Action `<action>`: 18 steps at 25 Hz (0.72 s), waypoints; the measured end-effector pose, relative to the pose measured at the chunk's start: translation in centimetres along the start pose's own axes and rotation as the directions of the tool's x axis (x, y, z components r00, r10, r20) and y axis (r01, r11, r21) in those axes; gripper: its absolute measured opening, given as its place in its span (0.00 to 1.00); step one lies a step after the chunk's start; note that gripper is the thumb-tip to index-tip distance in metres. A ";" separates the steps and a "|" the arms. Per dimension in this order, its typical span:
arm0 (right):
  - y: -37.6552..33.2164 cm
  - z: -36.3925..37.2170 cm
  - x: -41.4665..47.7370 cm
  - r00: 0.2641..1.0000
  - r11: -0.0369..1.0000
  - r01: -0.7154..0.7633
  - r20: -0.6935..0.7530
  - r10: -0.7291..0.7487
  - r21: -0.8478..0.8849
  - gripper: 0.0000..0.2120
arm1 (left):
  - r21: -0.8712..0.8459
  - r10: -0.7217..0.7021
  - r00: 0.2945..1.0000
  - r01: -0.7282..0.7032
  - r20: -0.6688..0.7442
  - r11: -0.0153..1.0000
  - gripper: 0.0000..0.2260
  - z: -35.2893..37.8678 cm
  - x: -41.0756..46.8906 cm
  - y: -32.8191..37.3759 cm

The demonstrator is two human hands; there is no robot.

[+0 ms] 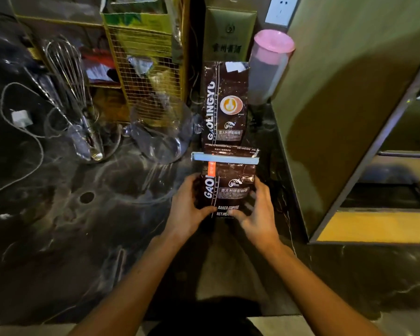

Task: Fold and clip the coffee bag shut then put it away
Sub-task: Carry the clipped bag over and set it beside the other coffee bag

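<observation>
Far out beyond the left hand (pixel 188 206), a whisk (pixel 66 76) leans in a glass (pixel 87 141) on the dark marble counter (pixel 58 226), and nearer in, still off to that hand's left and ahead of it, sits a clear glass jug (pixel 160 132).

The left hand itself is wrapped round the left edge of the coffee bag (pixel 228 187), thumb across the front near the bottom, fingers behind. The bag stands upright between the two hands, its long axis running up and away from the person, its top folded over and pinched under a pale blue clip (pixel 224 158) that lies crosswise just above the fingertips. So folding and clipping look done; only the putting away seems left.

Directly ahead of both hands, just past the clip, a second coffee bag (pixel 224 103) of the same brand stands against the back, beside a pink-lidded container (pixel 270 66). I judge the spot for the held bag lies straight forward, so neither hand is nearer; both would push along the same line.

The right hand (pixel 257 209) grips the bag's right edge, thumb on the front, mirroring the other. Beyond it to the right rises an olive cabinet side (pixel 337 105).
</observation>
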State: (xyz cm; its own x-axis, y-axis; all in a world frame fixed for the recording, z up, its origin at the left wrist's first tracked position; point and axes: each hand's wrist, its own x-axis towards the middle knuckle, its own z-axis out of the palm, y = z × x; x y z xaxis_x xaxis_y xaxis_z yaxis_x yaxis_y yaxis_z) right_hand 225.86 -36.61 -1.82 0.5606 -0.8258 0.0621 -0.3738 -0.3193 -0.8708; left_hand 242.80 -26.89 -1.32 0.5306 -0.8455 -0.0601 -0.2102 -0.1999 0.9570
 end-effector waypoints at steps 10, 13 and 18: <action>2.6 0.3 7.3 0.999 1.000 0.000 0.034 0.000 0.000 0.46 | 0.070 -0.043 0.998 0.046 -0.043 0.997 0.39 1.8 7.1 -0.6; 3.8 0.5 8.1 0.999 1.000 0.009 0.048 -0.009 0.004 0.45 | 0.040 -0.085 0.996 0.087 -0.037 0.995 0.38 2.3 8.0 -1.4; 4.8 0.5 8.6 0.998 1.000 0.020 0.067 -0.019 -0.017 0.48 | 0.070 -0.060 0.998 0.062 -0.035 0.996 0.38 2.3 8.0 -1.7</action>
State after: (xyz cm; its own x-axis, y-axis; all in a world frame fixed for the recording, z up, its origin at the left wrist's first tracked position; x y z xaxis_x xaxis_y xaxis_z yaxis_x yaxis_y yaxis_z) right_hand 229.24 -45.05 -5.69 0.6159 -0.7865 0.0460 -0.3749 -0.3439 -0.8610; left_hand 245.56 -34.48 -4.12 0.5705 -0.8143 -0.1073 -0.2338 -0.2863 0.9292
